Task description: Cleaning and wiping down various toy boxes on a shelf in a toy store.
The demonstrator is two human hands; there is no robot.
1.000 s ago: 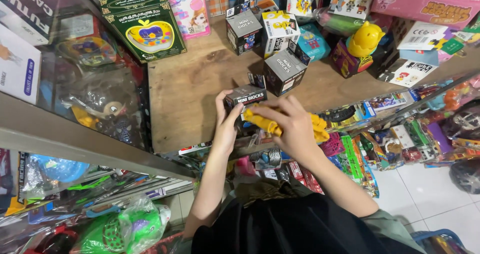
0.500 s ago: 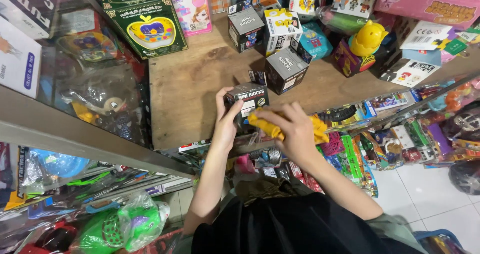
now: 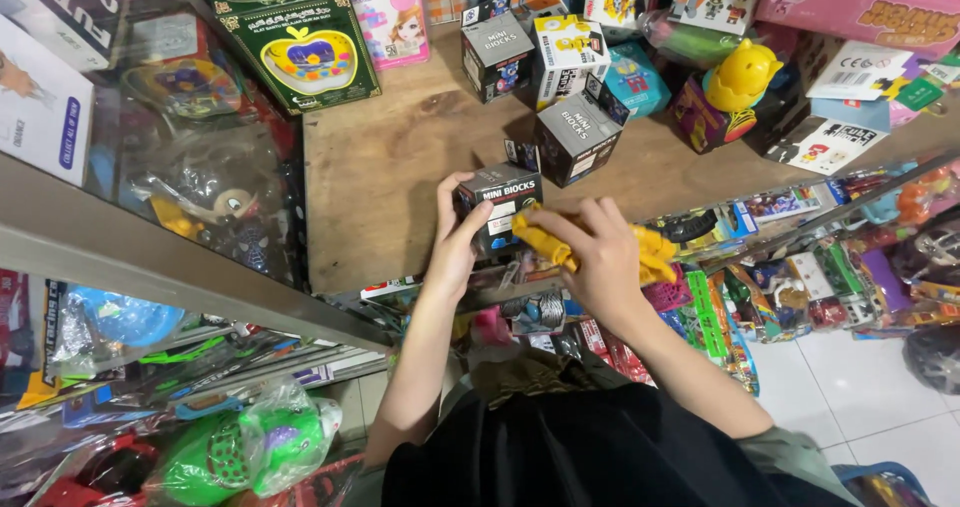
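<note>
Now the left hand (image 3: 455,242) is holding a small dark box (image 3: 503,207), with its fingers curled around the box's left side and the thumb on top. The right hand (image 3: 600,252) is closing its fingers on a yellow cloth (image 3: 650,257) and pressing it against the box at about 3 o'clock. A second ago the box was sitting lower and closer to the shelf edge; it is being lifted and turned a little, so the cloth is now reaching a different side of it. That looks like wiping going on, side by side. The box is hovering just above the front of the wooden shelf (image 3: 390,177). At 12 o'clock from it another dark box (image 3: 578,137) is leaning on the shelf, and a yellow toy (image 3: 738,75) is sitting at 2 o'clock. The cloth is hiding the box's right side, and the right hand's fingertips are hard to see under the folds.
</note>
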